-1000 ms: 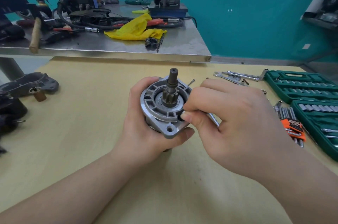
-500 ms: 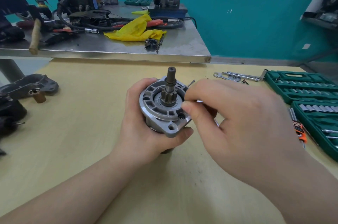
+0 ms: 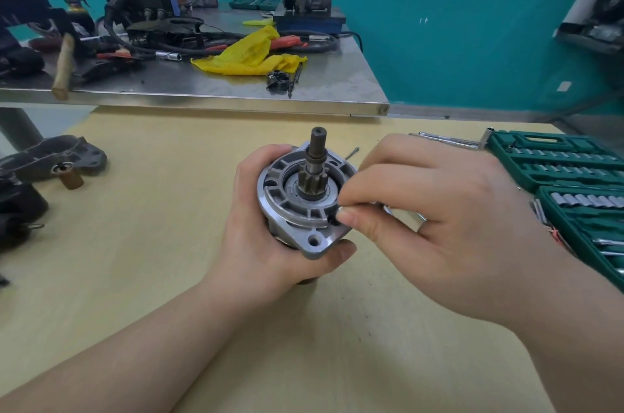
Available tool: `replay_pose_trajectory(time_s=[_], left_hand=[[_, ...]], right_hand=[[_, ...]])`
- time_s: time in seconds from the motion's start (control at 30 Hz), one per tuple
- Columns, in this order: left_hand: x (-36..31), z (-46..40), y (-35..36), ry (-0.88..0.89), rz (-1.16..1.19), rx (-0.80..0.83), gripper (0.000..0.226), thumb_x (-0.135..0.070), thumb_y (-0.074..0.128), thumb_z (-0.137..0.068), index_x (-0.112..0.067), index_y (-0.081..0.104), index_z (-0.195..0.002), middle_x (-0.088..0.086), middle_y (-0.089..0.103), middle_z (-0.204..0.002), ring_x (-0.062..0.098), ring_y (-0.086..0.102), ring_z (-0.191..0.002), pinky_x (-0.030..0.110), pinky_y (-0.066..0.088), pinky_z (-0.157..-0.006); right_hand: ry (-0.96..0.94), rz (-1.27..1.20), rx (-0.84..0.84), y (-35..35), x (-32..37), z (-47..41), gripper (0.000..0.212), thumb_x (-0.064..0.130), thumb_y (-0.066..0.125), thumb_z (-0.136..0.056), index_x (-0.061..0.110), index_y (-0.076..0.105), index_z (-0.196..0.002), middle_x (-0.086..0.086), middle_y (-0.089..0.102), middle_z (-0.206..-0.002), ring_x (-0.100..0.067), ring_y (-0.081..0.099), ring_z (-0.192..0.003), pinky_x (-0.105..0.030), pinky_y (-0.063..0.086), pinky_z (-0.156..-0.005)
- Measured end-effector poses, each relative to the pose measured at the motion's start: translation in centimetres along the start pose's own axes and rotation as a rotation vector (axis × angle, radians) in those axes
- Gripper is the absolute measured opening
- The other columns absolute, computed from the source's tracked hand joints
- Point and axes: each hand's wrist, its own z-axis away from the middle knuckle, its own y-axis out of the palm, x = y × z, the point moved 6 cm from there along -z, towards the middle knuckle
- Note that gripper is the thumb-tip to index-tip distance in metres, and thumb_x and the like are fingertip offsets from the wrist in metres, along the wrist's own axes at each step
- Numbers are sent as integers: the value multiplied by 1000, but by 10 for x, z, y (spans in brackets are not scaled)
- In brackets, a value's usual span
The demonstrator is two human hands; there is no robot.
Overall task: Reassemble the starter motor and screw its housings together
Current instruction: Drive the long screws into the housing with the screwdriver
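Head view here: we've got the starter motor (image 3: 305, 201) standing shaft-up over the yellow table (image 3: 141, 243), our left hand (image 3: 266, 243) wrapped around its body with the thumb hooked under the front flange corner. Our right hand (image 3: 435, 230) is pinching a small metal tool (image 3: 403, 211) between thumb and forefinger, its tip sitting at a dark screw (image 3: 334, 219) on the motor's right edge. Right of the motor lie the green socket set cases (image 3: 557, 162), and behind it sits the steel bench (image 3: 209, 88) with a yellow rag (image 3: 250, 54).
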Motion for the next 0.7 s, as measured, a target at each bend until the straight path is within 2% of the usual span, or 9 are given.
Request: replay_pose_trajectory(time_s=[0.17, 0.27, 0.37, 0.53, 0.7], left_hand=[[-1, -3, -1, -12, 1, 13, 99, -23, 94, -65, -27, 35, -145, -17, 64, -139, 16, 67, -129, 21, 54, -101], [-4, -3, -1, 5, -22, 14, 100, -25, 94, -63, -29, 35, -144, -23, 62, -139, 11, 66, -129, 17, 52, -102], [-3, -2, -1, -11, -21, 1, 101, -24, 95, -63, -30, 36, -145, -17, 63, -138, 15, 67, -128, 19, 53, -101], [2, 0, -3, -58, -25, -52, 99, -23, 97, -64, -33, 39, -144, -5, 65, -138, 23, 68, -128, 22, 56, -99], [-3, 1, 0, -63, -44, -58, 98, -23, 96, -63, -33, 40, -142, -9, 66, -135, 18, 69, -126, 19, 56, -97]], right_hand=[[-68, 10, 62, 5, -4, -8, 13, 20, 70, -99, 18, 80, -93, 0, 66, -93, -28, 62, -80, -44, 49, -67], [-96, -9, 131, 4, -4, -14, 14, 21, 69, -98, 17, 81, -91, 1, 65, -95, -23, 59, -84, -42, 47, -71], [-24, -27, 177, 2, -5, -18, 13, 27, 68, -96, 24, 78, -90, 8, 61, -94, -15, 57, -83, -40, 48, -68], [71, 75, 79, 7, 3, -11, 17, 27, 63, -97, 22, 70, -83, 5, 58, -84, -23, 56, -74, -42, 48, -59], [112, 135, 76, 6, 5, -10, 18, 29, 60, -96, 23, 67, -81, 5, 56, -74, -23, 55, -69, -42, 47, -56]])
